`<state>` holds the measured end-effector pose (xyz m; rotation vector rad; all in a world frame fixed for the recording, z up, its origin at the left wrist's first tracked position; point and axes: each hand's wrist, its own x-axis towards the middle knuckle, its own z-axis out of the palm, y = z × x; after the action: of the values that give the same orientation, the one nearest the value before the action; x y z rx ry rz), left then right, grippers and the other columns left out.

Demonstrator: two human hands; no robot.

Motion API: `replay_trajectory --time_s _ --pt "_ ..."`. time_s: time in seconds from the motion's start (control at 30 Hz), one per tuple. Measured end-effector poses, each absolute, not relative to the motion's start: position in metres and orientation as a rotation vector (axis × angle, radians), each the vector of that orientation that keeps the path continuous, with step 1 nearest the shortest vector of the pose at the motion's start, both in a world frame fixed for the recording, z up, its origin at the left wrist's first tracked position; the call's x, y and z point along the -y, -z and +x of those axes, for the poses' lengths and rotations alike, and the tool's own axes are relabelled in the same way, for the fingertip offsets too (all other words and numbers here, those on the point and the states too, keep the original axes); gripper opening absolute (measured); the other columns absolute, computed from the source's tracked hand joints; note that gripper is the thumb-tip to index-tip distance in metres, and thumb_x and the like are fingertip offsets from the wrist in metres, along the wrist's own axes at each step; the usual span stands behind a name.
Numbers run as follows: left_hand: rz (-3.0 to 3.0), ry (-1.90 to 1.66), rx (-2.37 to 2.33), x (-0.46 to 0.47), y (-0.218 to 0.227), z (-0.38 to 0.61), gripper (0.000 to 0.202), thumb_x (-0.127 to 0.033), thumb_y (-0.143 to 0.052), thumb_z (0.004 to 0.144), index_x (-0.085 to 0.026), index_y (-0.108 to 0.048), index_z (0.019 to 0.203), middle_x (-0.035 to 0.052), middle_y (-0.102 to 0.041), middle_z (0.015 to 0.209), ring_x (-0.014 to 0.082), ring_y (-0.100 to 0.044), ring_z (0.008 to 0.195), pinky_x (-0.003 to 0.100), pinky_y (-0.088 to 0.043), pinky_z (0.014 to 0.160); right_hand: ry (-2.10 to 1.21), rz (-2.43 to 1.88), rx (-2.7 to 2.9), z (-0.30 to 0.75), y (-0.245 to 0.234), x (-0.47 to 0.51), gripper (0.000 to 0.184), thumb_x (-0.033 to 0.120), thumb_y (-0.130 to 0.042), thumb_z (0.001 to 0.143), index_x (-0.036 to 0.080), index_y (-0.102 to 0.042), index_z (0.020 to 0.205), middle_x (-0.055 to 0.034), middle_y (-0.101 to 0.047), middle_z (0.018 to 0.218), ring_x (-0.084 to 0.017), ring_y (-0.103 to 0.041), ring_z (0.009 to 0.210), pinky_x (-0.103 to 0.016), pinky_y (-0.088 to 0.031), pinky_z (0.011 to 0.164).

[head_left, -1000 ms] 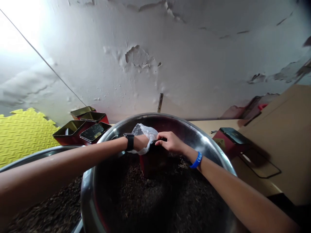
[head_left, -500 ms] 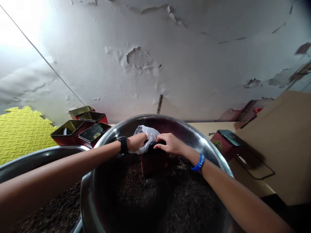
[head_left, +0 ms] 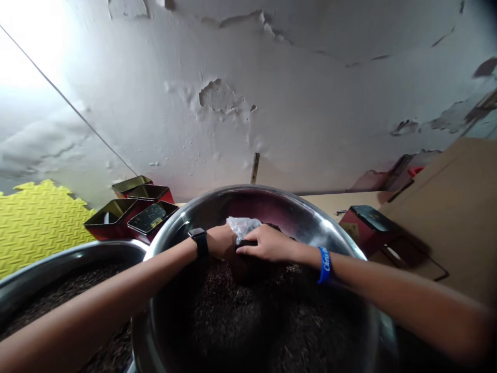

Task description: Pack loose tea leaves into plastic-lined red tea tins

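Head: SS bowl (head_left: 295,212) w/ dark leaves (head_left: 248,321)

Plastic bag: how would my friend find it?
Find the big steel bowl of dark crumbly bits. Near its far side, the left hand and right hand meet. The crumpled clear plastic bag peeks out above them, the only see-through thing.

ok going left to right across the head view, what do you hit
yellow foam mat → open red tins → big steel bowl → red tin with black lid → cardboard sheet
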<state>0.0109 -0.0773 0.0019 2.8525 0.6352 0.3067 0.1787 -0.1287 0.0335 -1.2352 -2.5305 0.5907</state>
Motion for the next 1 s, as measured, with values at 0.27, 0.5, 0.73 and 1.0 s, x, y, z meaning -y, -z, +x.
replay_trajectory --time_s 0.27,0.5,0.73,1.0 --pt "2.76 -0.462 -0.602 0.066 0.009 0.006 0.088 -0.047 -0.07 0.055 -0.015 -0.037 0.13 0.0096 -0.041 0.129 0.0317 -0.036 0.119 0.04 -0.031 0.1 -0.907 -1.258 2.504 0.189 -0.055 0.105 0.037 0.047 -0.05 0.075 0.013 -0.064 0.076 0.0016 -0.051 0.06 -0.006 -0.037 0.052 -0.021 -0.027 0.047" --pt "2.703 -0.449 -0.616 0.071 0.006 0.008 0.07 -0.04 -0.072 0.056 -0.014 -0.05 0.117 0.0086 -0.052 0.115 0.0297 -0.046 0.107 0.038 -0.036 0.096 -0.796 -1.256 2.49 0.186 -0.055 0.096 0.038 0.048 -0.055 0.071 0.012 -0.065 0.072 -0.0006 -0.052 0.059 -0.008 -0.038 0.053 -0.023 -0.026 0.048" --pt "2.698 -0.404 -0.581 0.064 0.006 0.014 0.064 -0.043 -0.072 0.053 -0.016 -0.055 0.109 0.0069 -0.055 0.109 0.0274 -0.049 0.103 0.038 -0.038 0.093 -0.66 -1.25 2.391 0.191 -0.056 0.109 0.039 0.049 -0.054 0.07 0.012 -0.063 0.064 0.0006 -0.047 0.055 -0.007 -0.034 0.053 -0.024 -0.023 0.047" --pt "2.632 -0.434 -0.541 0.073 0.005 0.014 0.071 -0.036 -0.073 0.053 -0.017 -0.05 0.118 0.0081 -0.053 0.113 0.0287 -0.047 0.105 0.04 -0.038 0.092 -0.767 -1.442 2.198 0.191 -0.052 0.087 0.044 0.056 -0.061 0.059 0.013 -0.053 0.053 0.0033 -0.036 0.049 -0.006 -0.029 0.047 -0.024 -0.02 0.043"
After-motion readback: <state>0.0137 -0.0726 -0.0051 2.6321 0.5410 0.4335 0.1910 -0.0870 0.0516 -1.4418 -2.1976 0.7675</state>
